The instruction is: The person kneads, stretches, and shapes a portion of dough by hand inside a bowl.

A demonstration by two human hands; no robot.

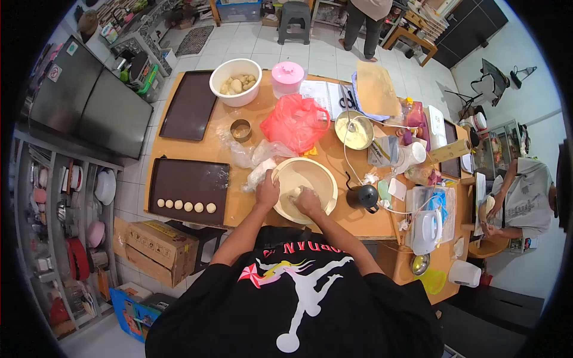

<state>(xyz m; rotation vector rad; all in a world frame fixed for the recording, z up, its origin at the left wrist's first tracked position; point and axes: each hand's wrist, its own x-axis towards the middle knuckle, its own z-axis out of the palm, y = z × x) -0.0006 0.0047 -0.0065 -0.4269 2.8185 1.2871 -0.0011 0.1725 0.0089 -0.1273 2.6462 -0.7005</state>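
Note:
A large cream bowl point(325, 176) stands at the table's front edge. My left hand point(267, 190) is at the bowl's left rim, its fingers curled round the edge. Inside the bowl, my right hand point(307, 201) is closed on a pale lump of dough point(296, 192). To the left lies a dark baking tray point(191, 182) with several small round dough balls point(188, 207) in a row near its front edge. Clear plastic bags point(256, 156) and a red plastic bag point(295, 122) lie behind the bowl.
A white bowl of dough pieces point(218, 77), a pink-lidded tub point(287, 74) and a mixing bowl point(369, 143) stand farther back. A black kettle point(362, 197) is to the right. One person point(531, 194) works at the far right; another point(361, 24) stands behind the table.

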